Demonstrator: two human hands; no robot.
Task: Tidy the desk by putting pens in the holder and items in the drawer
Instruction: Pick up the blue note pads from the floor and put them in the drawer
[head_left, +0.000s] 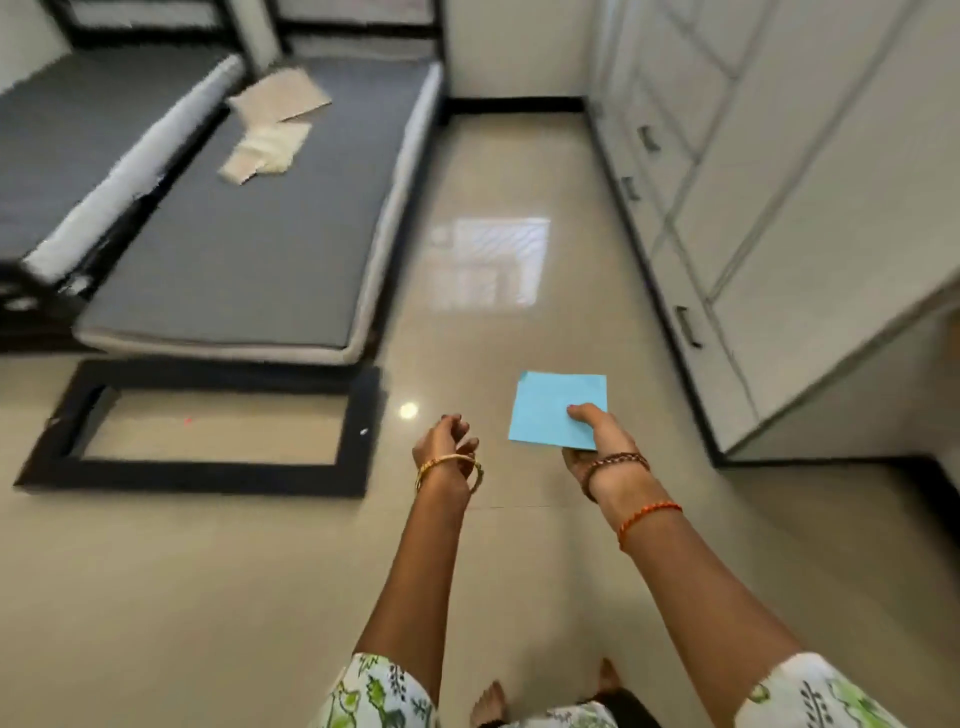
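Presently, right hand (592, 439) pinches a blue paper sheet (558, 408) (thumb on top); left hand (445, 441) loosely curled, empty.

Both arms reach toward 12 o'clock; the left hand (448, 439) hangs loosely curled, the right hand (595, 431) pinches with thumb on top.

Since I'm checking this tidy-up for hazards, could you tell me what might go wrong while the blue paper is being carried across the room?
The right hand holds the blue paper only at one corner, so it could slip or crease. The glossy floor may be slick under the bare feet. The black frame lying on the floor beside the path could trip the person. No desk or drawer is in view.
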